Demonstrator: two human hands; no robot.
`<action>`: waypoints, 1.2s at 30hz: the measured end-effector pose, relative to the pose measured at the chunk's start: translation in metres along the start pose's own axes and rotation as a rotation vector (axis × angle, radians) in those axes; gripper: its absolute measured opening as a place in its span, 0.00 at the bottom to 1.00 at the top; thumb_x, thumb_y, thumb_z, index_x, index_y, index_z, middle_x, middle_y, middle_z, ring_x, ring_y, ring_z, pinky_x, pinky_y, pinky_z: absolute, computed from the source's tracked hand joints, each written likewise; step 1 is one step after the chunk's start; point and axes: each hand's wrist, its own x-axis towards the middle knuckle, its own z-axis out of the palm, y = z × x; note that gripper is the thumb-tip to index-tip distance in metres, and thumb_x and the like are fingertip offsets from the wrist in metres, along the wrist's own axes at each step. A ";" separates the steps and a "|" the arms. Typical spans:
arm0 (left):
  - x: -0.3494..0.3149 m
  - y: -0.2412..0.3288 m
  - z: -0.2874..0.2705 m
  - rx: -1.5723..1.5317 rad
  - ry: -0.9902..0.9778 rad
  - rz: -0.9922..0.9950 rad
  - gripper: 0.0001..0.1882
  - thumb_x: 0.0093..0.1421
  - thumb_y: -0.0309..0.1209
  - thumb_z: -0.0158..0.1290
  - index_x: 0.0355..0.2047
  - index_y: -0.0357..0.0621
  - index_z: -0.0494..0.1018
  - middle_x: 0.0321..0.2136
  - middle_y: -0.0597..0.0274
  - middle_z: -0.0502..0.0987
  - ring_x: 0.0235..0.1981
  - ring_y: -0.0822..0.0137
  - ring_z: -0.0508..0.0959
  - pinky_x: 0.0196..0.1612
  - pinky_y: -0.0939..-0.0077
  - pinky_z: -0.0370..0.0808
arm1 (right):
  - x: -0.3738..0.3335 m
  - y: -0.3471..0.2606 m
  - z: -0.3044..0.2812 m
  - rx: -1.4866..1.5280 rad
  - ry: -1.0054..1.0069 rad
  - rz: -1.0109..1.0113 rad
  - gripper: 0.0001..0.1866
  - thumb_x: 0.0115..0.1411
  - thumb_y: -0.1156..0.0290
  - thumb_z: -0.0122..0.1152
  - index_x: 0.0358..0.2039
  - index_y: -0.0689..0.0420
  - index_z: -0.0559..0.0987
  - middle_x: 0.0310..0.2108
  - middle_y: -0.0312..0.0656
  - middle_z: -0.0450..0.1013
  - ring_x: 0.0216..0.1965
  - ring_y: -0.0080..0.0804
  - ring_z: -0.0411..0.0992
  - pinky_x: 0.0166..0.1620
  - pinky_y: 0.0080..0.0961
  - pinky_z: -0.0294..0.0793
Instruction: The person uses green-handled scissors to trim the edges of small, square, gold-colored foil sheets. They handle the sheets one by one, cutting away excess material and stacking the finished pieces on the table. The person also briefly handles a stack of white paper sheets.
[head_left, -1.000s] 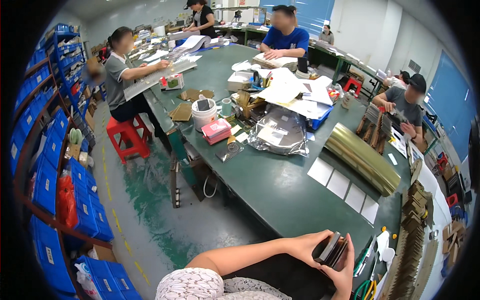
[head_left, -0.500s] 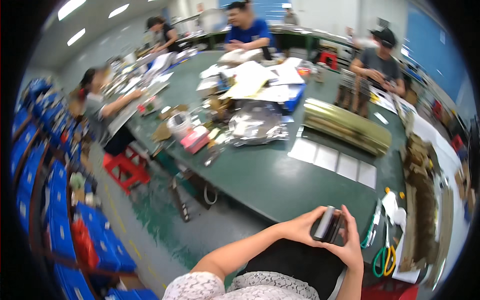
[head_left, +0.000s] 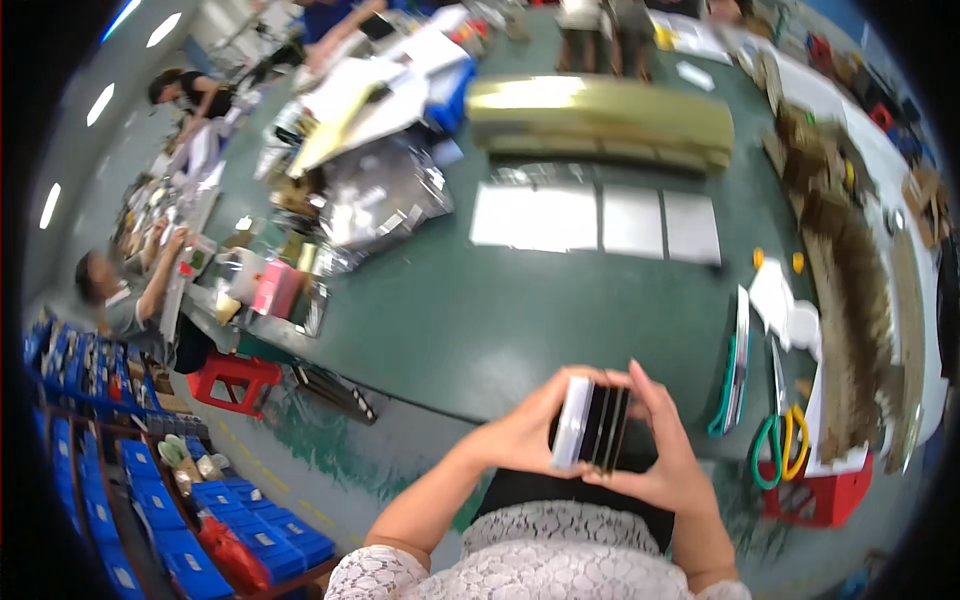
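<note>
Near counter [head_left: 480, 320] edge, left hand [head_left: 520, 440] and right hand [head_left: 665, 455] clasp a small card stack [head_left: 592, 428], likely stiff, light; grip closed on its sides.

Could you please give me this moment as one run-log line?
hands: left hand and right hand both grip small stack of flat pieces | where: near edge of green table | scissors untouched

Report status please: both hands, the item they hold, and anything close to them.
Left hand and right hand both clasp a small stack of flat cards, white face leftmost. Held over the green table edge. Scissors lie right, apart.
</note>
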 end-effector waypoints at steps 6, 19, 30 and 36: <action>0.004 0.011 0.000 -0.047 0.040 -0.030 0.45 0.39 0.31 0.71 0.55 0.41 0.57 0.54 0.52 0.67 0.58 0.57 0.66 0.59 0.61 0.63 | 0.005 -0.001 -0.004 0.053 -0.060 0.007 0.54 0.44 0.72 0.74 0.67 0.59 0.50 0.61 0.50 0.57 0.57 0.44 0.61 0.54 0.34 0.69; 0.004 0.003 0.001 -0.125 0.014 -0.050 0.47 0.38 0.31 0.72 0.56 0.42 0.56 0.56 0.49 0.65 0.59 0.55 0.65 0.59 0.59 0.64 | 0.000 0.004 -0.007 0.063 -0.045 -0.025 0.54 0.44 0.73 0.74 0.67 0.58 0.49 0.62 0.50 0.55 0.58 0.45 0.60 0.55 0.36 0.69; -0.004 -0.002 0.008 -0.134 0.067 -0.145 0.48 0.37 0.32 0.73 0.56 0.42 0.58 0.54 0.51 0.65 0.55 0.57 0.68 0.57 0.62 0.67 | 0.003 0.000 -0.012 -0.089 -0.067 -0.063 0.58 0.41 0.56 0.76 0.67 0.58 0.51 0.60 0.49 0.54 0.60 0.48 0.56 0.61 0.39 0.59; -0.004 -0.001 0.006 -0.047 0.085 -0.167 0.48 0.38 0.37 0.73 0.57 0.43 0.59 0.54 0.54 0.66 0.54 0.58 0.69 0.56 0.63 0.67 | 0.013 -0.007 -0.006 -0.133 -0.093 -0.040 0.57 0.41 0.58 0.77 0.66 0.59 0.53 0.62 0.51 0.54 0.61 0.48 0.56 0.61 0.40 0.58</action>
